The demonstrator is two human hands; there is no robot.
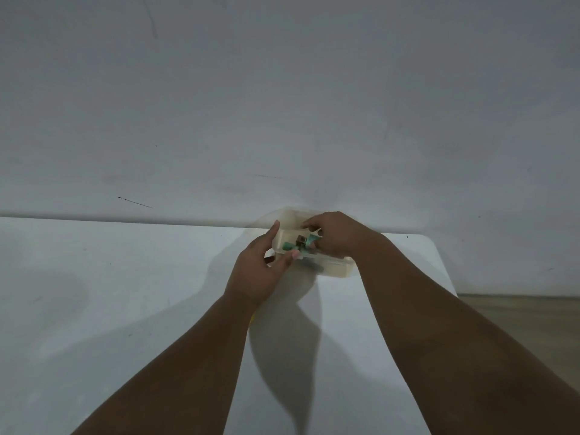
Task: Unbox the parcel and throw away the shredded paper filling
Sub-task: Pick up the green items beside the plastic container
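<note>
A small pale cream box stands open near the far edge of the white table. My left hand grips its left end, thumb on the near rim and fingers up the side. My right hand reaches into the box from the right, fingers closed on green paper pieces inside. A small dark item lies beside the green paper; I cannot tell what it is. The far part of the box is hidden by my right hand.
A grey wall rises right behind the table's far edge. The table's rounded right corner is near the box, with wooden floor beyond it. A bit of something yellow peeks out by my left forearm.
</note>
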